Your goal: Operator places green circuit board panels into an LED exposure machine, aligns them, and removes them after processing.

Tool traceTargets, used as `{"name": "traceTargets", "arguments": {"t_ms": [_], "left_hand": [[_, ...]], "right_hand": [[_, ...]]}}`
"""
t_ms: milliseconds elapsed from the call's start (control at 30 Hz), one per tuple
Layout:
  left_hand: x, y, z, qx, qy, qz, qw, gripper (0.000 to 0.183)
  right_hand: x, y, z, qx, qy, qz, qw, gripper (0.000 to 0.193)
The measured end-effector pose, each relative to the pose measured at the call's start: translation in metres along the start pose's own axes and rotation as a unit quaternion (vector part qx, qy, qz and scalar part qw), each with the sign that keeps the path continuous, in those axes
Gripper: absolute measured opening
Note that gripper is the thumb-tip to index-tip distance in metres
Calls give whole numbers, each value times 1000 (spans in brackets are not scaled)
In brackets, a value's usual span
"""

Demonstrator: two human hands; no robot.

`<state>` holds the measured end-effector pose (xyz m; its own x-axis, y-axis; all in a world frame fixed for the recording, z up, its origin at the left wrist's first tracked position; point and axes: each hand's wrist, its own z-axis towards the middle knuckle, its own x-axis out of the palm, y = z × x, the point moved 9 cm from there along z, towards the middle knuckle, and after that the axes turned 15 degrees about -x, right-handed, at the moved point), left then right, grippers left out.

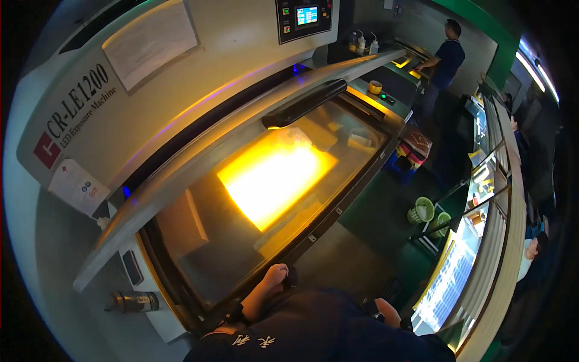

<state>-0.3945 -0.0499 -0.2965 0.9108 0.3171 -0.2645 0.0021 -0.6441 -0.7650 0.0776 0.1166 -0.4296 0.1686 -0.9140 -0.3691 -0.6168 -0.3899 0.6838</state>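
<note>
Across the middle of the view, below the pale housing [241, 66] of a large machine: a glass-topped bed [325, 225] in a dark frame, set aslant, with its long axis from lower left to upper right and its far end pointing toward the co-worker [449, 57] in dark clothing. Under the glass, near the bed's centre: a glowing yellow panel [277, 178], four-sided, with its longer sides roughly parallel to the same diagonal. Along the bed's housing side: a black handle [307, 104], also aligned lower left to upper right. At the near edge of the dark frame: the left hand [276, 274], directed toward the glass, narrow, with fingers curled inward; cannot tell whether closed around anything or in contact with the edge. At lower right, well apart from the bed and partly hidden by the person's dark clothing: the right hand [386, 311]; cannot tell whether wide, narrow or holding something. Beside the bed's left end: a dark phone [132, 267], with a cylindrical vessel [134, 301] just below.
</note>
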Motion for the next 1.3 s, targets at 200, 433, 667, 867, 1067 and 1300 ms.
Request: {"name": "traceTargets", "arguments": {"t_ms": [200, 433, 667, 867, 1067, 1300], "left_hand": [[26, 44, -48, -43, -44, 108, 992, 13], [40, 163, -112, -134, -26, 269, 954, 26], [3, 179, -117, -104, -58, 183, 976, 22], [6, 75, -62, 35, 37, 205, 977, 15], [-7, 84, -39, -33, 137, -18, 990, 16], [-2, 132, -69, 0, 223, 142, 964, 15]], "right_hand": [[9, -22, 28, -126, 84, -121, 981, 22], [44, -56, 44, 44, 55, 87, 994, 21], [135, -95, 80, -22, 198, -216, 956, 25], [134, 14, -35, 179, -11, 125, 976, 19], [168, 102, -13, 134, -60, 191, 971, 21], [175, 206, -66, 86, -202, 183, 958, 18]]}}
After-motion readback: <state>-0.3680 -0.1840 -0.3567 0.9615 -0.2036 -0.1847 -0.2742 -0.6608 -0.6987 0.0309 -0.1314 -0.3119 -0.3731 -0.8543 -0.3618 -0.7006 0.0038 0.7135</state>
